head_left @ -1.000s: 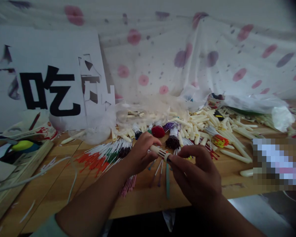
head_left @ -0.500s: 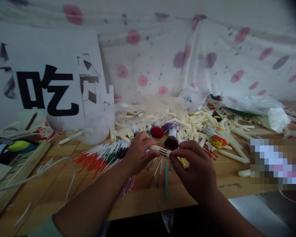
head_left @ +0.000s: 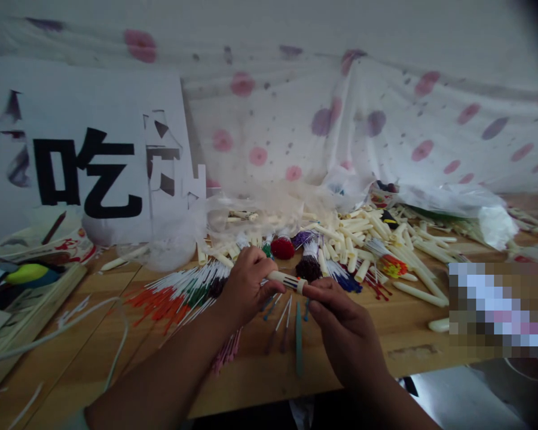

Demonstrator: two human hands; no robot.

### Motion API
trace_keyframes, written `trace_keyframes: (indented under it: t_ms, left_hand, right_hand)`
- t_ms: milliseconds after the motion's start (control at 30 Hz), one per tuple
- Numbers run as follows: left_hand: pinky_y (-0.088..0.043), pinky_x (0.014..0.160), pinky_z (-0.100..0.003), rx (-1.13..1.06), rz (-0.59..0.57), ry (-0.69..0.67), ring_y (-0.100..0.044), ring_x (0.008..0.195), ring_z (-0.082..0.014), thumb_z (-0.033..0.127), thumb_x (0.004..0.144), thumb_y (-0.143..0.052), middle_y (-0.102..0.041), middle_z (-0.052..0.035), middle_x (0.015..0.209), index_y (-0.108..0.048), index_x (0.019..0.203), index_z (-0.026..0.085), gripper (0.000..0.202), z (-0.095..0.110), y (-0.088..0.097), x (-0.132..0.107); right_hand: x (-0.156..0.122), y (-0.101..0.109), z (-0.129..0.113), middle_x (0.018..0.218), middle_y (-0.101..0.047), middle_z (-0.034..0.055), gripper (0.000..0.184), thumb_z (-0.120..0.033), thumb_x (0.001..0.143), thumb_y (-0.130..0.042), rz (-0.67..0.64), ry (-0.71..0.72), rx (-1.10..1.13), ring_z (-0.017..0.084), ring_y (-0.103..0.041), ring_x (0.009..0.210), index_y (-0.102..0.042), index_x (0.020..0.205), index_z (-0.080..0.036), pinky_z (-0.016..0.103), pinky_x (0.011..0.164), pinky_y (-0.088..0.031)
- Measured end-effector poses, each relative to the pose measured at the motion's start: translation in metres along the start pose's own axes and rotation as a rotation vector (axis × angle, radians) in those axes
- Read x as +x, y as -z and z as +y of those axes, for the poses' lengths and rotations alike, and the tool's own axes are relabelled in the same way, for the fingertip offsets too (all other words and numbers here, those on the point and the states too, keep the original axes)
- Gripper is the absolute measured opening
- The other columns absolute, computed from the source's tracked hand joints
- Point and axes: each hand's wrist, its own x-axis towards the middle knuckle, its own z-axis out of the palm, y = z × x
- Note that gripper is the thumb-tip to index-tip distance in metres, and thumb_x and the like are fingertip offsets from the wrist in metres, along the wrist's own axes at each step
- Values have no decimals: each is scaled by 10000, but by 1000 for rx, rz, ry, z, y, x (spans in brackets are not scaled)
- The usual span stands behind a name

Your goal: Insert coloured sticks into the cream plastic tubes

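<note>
A short cream tube (head_left: 287,280) with dark slots along its side and a small orange spot near its right end is held above the table. My left hand (head_left: 250,279) is closed around its left part, thumb below. At the right end, the fingertips of my right hand (head_left: 347,325) press on the tube, fingers bent together; whether they hold something small is hidden. On the wood below lie a teal flat stick (head_left: 298,340) and a few thin blue-tipped and purple-tipped sticks (head_left: 283,325).
White sticks with orange tips (head_left: 155,301) fan out at left. Behind are a red-tipped bundle (head_left: 282,248), a dark-tipped bundle (head_left: 309,263) and a heap of cream tubes (head_left: 354,230). A cutout board (head_left: 112,107) stands back left. A white cord (head_left: 49,340) crosses the left.
My right hand has shifted slightly down and its fingers have moved on the tube's end, showing more of that end. The left hand keeps its hold. The whole view has moved a little.
</note>
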Motion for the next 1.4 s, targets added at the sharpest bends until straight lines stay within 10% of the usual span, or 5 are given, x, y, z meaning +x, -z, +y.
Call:
trace_keyframes:
  t_ms: [300, 467, 733, 1100, 1400]
  left_hand:
    - [-337, 607, -237, -370, -269, 238, -428, 653, -123, 669, 719, -534, -440, 14, 690, -495, 623, 148, 530, -6, -6, 6]
    - [-305, 528, -215, -335, -350, 406, -387, 560, -106, 512, 749, -589, -423, 50, 604, -492, 695, 168, 361, -5, -4, 5]
    - [-388, 612, -241, -211, -292, 440, -514, 648, -150, 373, 755, -594, -573, 14, 685, -592, 754, 182, 190, -16, -5, 8]
    - [-384, 588, -236, -267, -243, 427, -502, 615, -133, 374, 741, -609, -540, 16, 641, -591, 660, 174, 217, -15, -2, 8]
    - [-363, 564, -225, -284, -215, 412, -459, 596, -116, 472, 704, -638, -498, 27, 601, -542, 606, 153, 348, -8, 2, 10]
  right_hand:
    - [-40, 44, 34, 756, -616, 38, 257, -77, 796, -523, -186, 323, -432, 134, -583, 678, -636, 995, -192, 251, 581, -490]
    - [-47, 55, 46, 704, -618, 39, 198, -112, 825, -477, -178, 279, -536, 129, -581, 630, -628, 939, -171, 240, 554, -484]
    - [-44, 59, 60, 685, -676, 24, 161, -191, 856, -481, -96, 229, -592, 131, -637, 608, -640, 873, -179, 224, 557, -499]
    - [14, 174, 101, 921, -614, 102, 249, -338, 830, -512, 179, -39, -1095, 223, -582, 843, -655, 937, -165, 379, 709, -494]
    - [26, 174, 126, 964, -599, 107, 285, -360, 835, -479, 255, 39, -1247, 249, -553, 920, -653, 972, -182, 408, 824, -454]
